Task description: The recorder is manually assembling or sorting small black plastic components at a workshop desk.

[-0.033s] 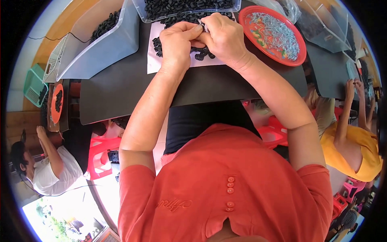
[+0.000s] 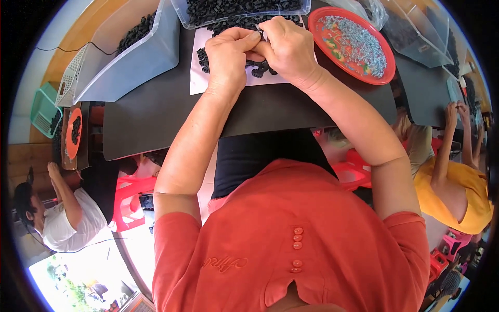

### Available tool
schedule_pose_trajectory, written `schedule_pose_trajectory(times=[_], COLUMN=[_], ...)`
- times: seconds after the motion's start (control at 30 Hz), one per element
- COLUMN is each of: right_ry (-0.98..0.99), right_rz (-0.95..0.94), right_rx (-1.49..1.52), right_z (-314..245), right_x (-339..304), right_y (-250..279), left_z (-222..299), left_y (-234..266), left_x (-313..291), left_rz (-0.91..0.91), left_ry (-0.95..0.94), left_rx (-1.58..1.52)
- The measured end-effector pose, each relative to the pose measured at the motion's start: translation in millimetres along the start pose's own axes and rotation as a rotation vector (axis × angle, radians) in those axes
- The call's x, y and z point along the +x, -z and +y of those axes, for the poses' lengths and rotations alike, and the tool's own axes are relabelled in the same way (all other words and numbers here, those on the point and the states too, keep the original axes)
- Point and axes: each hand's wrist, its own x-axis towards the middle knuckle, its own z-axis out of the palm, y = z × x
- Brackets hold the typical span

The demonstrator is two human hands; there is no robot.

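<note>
My left hand [image 2: 227, 56] and my right hand [image 2: 289, 51] meet above a white sheet [image 2: 200, 83] on the dark table. Both are closed, fingertips pinched close together. Between them shows a small black part [image 2: 263, 35], gripped by the left thumb and fingers. At the right fingertips there is a tiny pale glint, too small to name. Loose black parts [image 2: 257, 70] of the same sort lie under and around the hands. Beyond them, more are heaped at the mouth of a clear plastic bin [image 2: 244, 23].
Right of the sheet sits a red oval tray [image 2: 387, 78] of tiny silvery pieces. A grey-blue bin [image 2: 130, 78] with black parts stands left, a clear bin [image 2: 416, 49] far right. Co-workers in white [image 2: 75, 221] and yellow [image 2: 457, 197] sit either side.
</note>
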Motion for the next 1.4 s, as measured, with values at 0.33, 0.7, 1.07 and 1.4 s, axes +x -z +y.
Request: schedule_pose_trajectory(times=[0.33, 0.7, 1.07, 1.4], right_ry=[-0.408, -0.777, -0.370, -0.296], right_rz=[-0.066, -0.230, -0.907, -0.837], right_rx=[0.508, 0.539, 0.056, -0.034], right_z=[-9.0, 40.4, 37.8, 34.2], right_x=[18.4, 29.1, 8.1, 2.1], right_y=[17.0, 48.0, 31.1, 24.0], left_z=[28.9, 141.7, 7.9, 2.6], left_y=[2.2, 107.8, 3.0, -6.7], left_x=[-7.8, 43.0, 53.8, 73.1], left_rz=[0.078, 0.385, -0.389, -0.536], left_ry=[-0.248, -0.755, -0.604, -0.416], left_rx=[0.086, 1.161, 1.509, 1.675])
